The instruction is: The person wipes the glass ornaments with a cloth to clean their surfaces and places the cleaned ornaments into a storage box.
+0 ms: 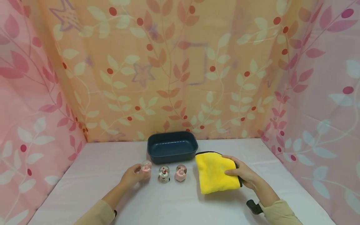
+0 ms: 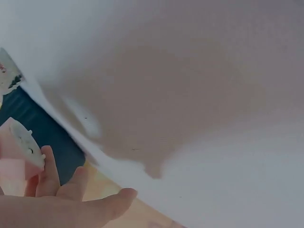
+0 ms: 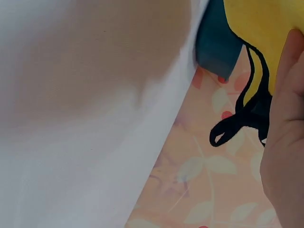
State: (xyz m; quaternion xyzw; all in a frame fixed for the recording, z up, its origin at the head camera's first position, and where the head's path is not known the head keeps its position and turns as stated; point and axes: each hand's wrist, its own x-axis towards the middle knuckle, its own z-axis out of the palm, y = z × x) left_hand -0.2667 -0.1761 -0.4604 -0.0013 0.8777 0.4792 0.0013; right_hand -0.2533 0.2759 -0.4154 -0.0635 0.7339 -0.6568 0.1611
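Note:
My left hand point(image 1: 131, 177) holds a small pink-based snow globe point(image 1: 146, 170) between thumb and fingers, in front of the tray's left corner. The left wrist view shows the underside of that globe's pink base point(image 2: 20, 149) beside the fingers. To its right stand a white-based snow globe point(image 1: 164, 175) with a red figure inside and another pink-based snow globe point(image 1: 180, 173). On the right, my right hand point(image 1: 244, 172) grips a folded yellow cloth point(image 1: 215, 173) by its right side, thumb on top. Black trim and a dark loop point(image 3: 223, 133) edge the cloth.
A dark blue rectangular tray point(image 1: 172, 158) sits at the back of the white table point(image 1: 168, 206), just behind the snow globes. Patterned curtains point(image 1: 174, 103) rise behind and along both sides. A black wrist mount point(image 1: 254, 207) hangs by the right sleeve.

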